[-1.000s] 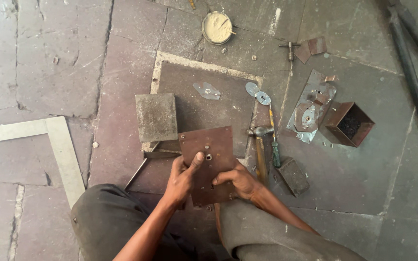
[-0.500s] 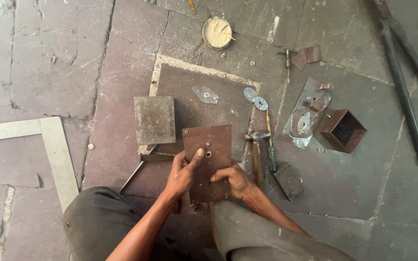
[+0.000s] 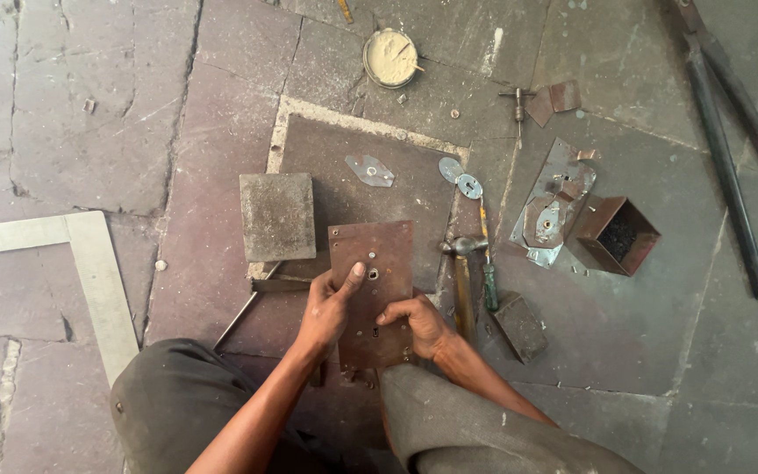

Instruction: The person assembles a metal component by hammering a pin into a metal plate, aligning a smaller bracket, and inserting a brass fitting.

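Observation:
I sit on a stone floor and hold a rusty brown metal plate (image 3: 377, 263) with several small holes upright in front of my knees. My left hand (image 3: 331, 303) grips its left edge, the thumb pressed on the face near a hole. My right hand (image 3: 418, 323) holds the lower right part, fingers curled at a hole. A hammer (image 3: 461, 268) with a wooden handle lies just right of the plate.
A grey square block (image 3: 277, 216) lies to the left. A screwdriver (image 3: 487, 263), small oval metal plates (image 3: 460, 176), a lock plate (image 3: 550, 206), an open rusty box (image 3: 618, 235), a round tin (image 3: 390, 57) and long dark bars (image 3: 721, 149) lie around. A pale frame (image 3: 98, 272) lies at left.
Both hands keep their hold on the plate; my left thumb has shifted slightly up its face. The view moved a little; things on the floor stayed put.

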